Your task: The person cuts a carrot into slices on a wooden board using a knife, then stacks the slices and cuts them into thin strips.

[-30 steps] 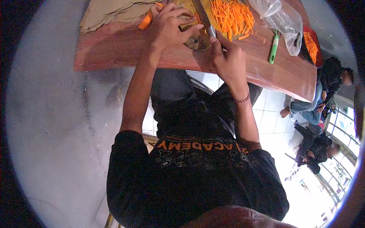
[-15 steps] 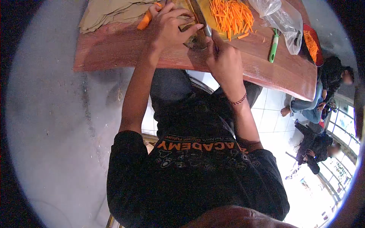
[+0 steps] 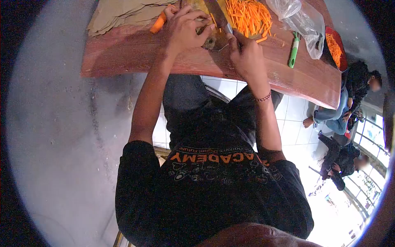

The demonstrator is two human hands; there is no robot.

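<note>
My right hand point(image 3: 249, 55) is wrapped round the handle of a kitchen knife point(image 3: 215, 13), whose blade points away over the cutting board point(image 3: 214, 43). My left hand point(image 3: 187, 31) is curled at the board's left side, fingertips bent toward the blade. An orange carrot piece point(image 3: 157, 24) sticks out on the left of that hand; part of it is hidden by the fingers. A thin carrot strip point(image 3: 212, 18) stands between the left fingertips and the knife. Right of the blade lies a heap of carrot matchsticks point(image 3: 249, 18) on the board.
Brown paper sheets point(image 3: 123, 16) cover the table's far left. A green-handled peeler point(image 3: 293, 51) and a clear plastic bag point(image 3: 302, 24) lie to the right. Past them is a red-rimmed container point(image 3: 342, 53) with shredded carrot point(image 3: 334, 49). Two people sit on the floor at the right.
The knife and my right hand have shifted slightly right, away from my left fingertips. A thin carrot strip now shows beside the blade. My left hand stays nearly in place.
</note>
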